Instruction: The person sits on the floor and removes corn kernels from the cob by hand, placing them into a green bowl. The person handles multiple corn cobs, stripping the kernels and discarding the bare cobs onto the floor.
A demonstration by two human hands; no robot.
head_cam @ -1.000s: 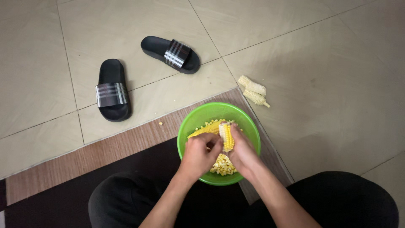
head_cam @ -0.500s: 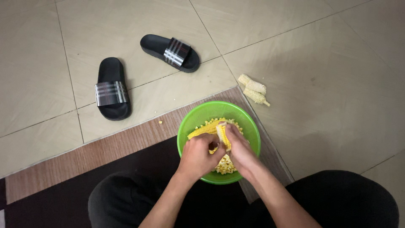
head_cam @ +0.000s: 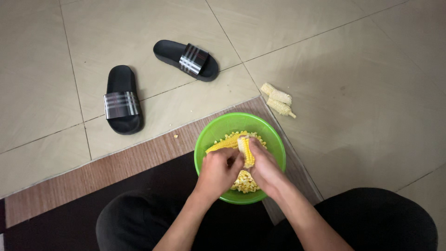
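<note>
The yellow corn cob point(head_cam: 246, 151) has turned nearly upright since before, long axis 12-to-6, over the round green plastic bowl point(head_cam: 274, 139). Left hand point(head_cam: 217, 171) and right hand point(head_cam: 265, 168) hold it in a closed grip. Bare stripped cobs point(head_cam: 278, 99) lie at 1 o'clock, two black slides point(head_cam: 121, 98) at 10.

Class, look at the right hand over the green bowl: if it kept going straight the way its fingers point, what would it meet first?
The right hand points left across the corn cob, so it would probably meet the left hand first; depth is unclear.
</note>
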